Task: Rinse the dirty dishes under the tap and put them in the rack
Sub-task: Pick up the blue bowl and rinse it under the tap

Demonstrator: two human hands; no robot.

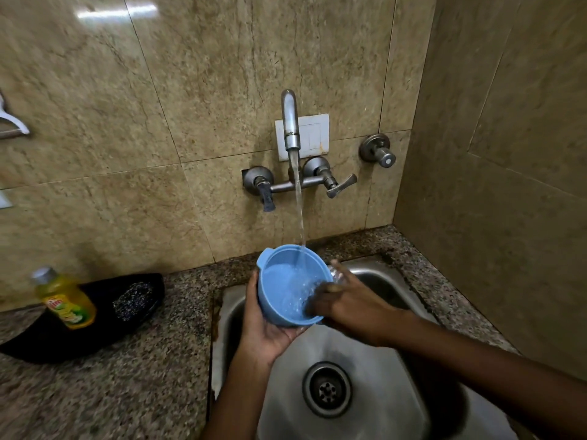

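A light blue bowl (pixel 284 282) with a small lug handle is held tilted over the steel sink (pixel 374 281), under the running tap (pixel 290 122). Water streams into it and pools inside. My left hand (pixel 263 328) cups the bowl from below and grips its left wall. My right hand (pixel 343 306) reaches in over the right rim, its fingers inside the bowl in the water, the thumb sticking up outside. No rack is in view.
A yellow dish-soap bottle (pixel 65 296) lies on a black tray (pixel 95 322) with a scrubber (pixel 133 300) on the granite counter (pixel 127 392) at left. Two tap handles (pixel 338 185) and a separate valve (pixel 378 150) are on the tiled wall. The sink drain (pixel 327 389) is below my hands.
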